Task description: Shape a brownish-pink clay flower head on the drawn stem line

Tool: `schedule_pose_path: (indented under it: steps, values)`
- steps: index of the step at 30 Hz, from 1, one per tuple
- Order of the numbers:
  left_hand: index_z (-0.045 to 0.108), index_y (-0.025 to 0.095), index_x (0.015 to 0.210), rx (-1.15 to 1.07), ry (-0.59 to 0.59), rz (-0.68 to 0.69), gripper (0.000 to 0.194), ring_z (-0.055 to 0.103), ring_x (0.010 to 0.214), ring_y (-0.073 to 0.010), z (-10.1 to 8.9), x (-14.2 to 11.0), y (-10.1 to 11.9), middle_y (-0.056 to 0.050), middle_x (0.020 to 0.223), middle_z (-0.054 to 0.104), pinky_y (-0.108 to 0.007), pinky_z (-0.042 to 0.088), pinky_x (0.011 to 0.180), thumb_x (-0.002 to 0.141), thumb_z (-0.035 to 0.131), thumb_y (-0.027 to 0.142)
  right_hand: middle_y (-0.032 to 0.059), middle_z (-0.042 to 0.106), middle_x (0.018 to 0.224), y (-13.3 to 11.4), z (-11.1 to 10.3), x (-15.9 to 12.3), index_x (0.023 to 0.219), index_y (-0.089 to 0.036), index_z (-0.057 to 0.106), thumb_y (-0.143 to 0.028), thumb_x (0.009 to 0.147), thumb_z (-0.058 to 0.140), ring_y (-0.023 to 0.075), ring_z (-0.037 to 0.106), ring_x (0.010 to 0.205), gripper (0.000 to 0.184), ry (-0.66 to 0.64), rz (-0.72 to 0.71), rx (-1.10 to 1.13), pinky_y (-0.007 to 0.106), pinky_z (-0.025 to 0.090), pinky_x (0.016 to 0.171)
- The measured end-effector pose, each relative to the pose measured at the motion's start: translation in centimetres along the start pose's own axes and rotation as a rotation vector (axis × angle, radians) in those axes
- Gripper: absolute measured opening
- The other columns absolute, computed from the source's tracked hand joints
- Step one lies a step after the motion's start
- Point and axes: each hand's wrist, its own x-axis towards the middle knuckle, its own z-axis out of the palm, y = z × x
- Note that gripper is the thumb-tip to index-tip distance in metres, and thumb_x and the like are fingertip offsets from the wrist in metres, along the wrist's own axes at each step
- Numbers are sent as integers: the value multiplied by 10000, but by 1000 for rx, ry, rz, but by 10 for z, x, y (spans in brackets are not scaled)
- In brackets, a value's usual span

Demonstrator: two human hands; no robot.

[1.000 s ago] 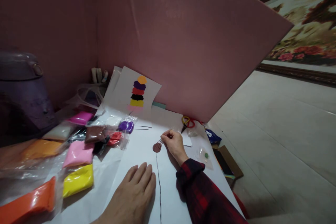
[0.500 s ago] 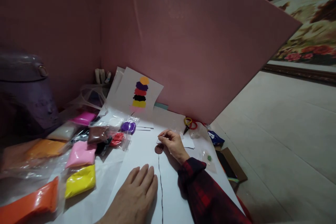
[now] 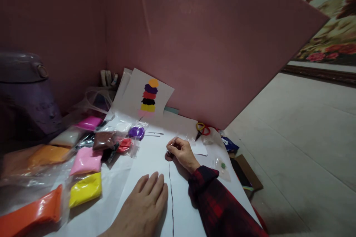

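Note:
My left hand (image 3: 144, 207) lies flat and open on the white paper sheet (image 3: 150, 155), fingers together, just left of a black drawn line (image 3: 170, 196). My right hand (image 3: 180, 152), in a red plaid sleeve, is closed in a pinch on a thin tool (image 3: 171, 147) and presses it onto a small brown clay blob (image 3: 167, 156) at the top of the line. The hand covers most of the blob.
Bags of coloured clay lie at left: yellow (image 3: 85, 189), pink (image 3: 85, 160), orange (image 3: 30, 213), brown (image 3: 103, 139), purple (image 3: 136, 132). A paper with stacked colour patches (image 3: 148, 96) leans on the pink board (image 3: 211, 52). Scissors (image 3: 201, 129) lie behind my right hand. A purple appliance (image 3: 26, 96) stands far left.
My right hand has moved down and left over the brown blob, which was more exposed a second ago. The left hand has stayed flat; the view shifted slightly.

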Motion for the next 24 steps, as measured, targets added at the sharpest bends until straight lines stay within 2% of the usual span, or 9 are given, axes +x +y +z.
schedule_pose_path:
  steps: [6, 11, 16, 21, 24]
  values:
    - [441, 100, 1402, -47, 74, 16, 654, 353, 1365, -356, 6, -2, -3, -194, 1487, 378, -545, 303, 1091, 749, 459, 132, 4, 579, 608, -8, 0, -3, 637, -162, 616, -256, 686, 673, 125, 560, 540, 120, -37, -7, -35, 249, 459, 514]
    - [437, 83, 1400, -50, 84, 29, 634, 352, 1365, -362, 9, -2, -4, -209, 1482, 380, -549, 298, 1099, 781, 484, 213, -20, 549, 532, -3, 0, -4, 667, -169, 591, -268, 710, 671, 143, 590, 499, 135, -86, 36, 41, 264, 486, 492]
    - [452, 97, 1391, -50, 103, 29, 626, 348, 1369, -354, 12, -1, -4, -190, 1474, 404, -549, 291, 1105, 767, 460, 145, -19, 543, 529, 0, -1, -3, 656, -170, 590, -275, 709, 680, 144, 592, 502, 148, -101, 40, 51, 261, 488, 480]
    - [438, 84, 1400, -53, 92, 35, 678, 350, 1362, -371, 11, -1, -4, -214, 1480, 380, -566, 297, 1093, 729, 497, 164, 4, 570, 642, -2, 2, -3, 578, -168, 540, -267, 685, 692, 119, 568, 474, 210, -102, 1, 105, 248, 456, 434]
    - [453, 94, 1391, -54, 104, 20, 644, 356, 1362, -362, 9, -1, -3, -203, 1477, 391, -557, 294, 1097, 752, 486, 169, 25, 591, 700, -3, 4, -3, 536, -172, 497, -272, 675, 700, 105, 538, 473, 265, -89, -13, 93, 246, 449, 423]
